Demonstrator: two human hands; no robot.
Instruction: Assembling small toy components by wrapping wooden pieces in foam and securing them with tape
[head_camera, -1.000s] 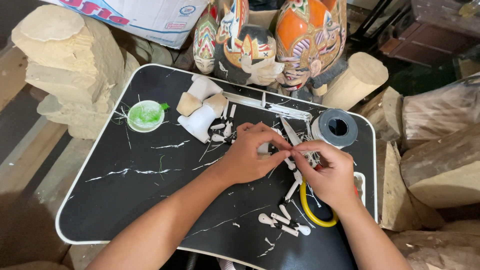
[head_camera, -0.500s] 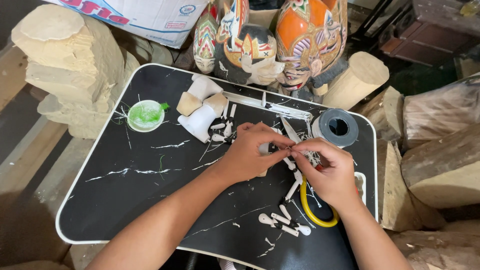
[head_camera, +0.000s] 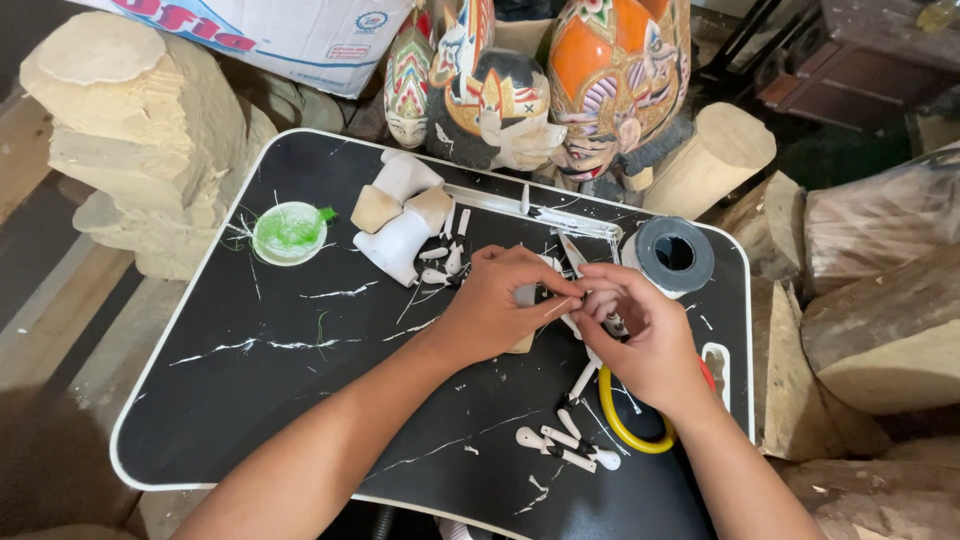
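Over the middle of a black tray (head_camera: 250, 400), my left hand (head_camera: 495, 310) and my right hand (head_camera: 645, 345) meet fingertip to fingertip. Together they pinch a small pale piece (head_camera: 560, 307), which the fingers mostly hide. A thin grey blade (head_camera: 573, 253) lies just beyond my fingers; I cannot tell whether my right hand touches it. Below my right hand lie a yellow ring (head_camera: 625, 428) and several small white pegs (head_camera: 565, 447). More white pegs (head_camera: 440, 262) lie left of my left hand.
A white cup of green paint (head_camera: 288, 232) and chunky white carved blocks (head_camera: 400, 225) stand on the tray's far left. A grey tape roll (head_camera: 675, 255) sits far right. Painted masks (head_camera: 610, 80), a cardboard box (head_camera: 290, 30) and raw logs (head_camera: 130, 140) ring the tray.
Both hands stay in the same spot on the small piece. Only the fingers have shifted slightly.
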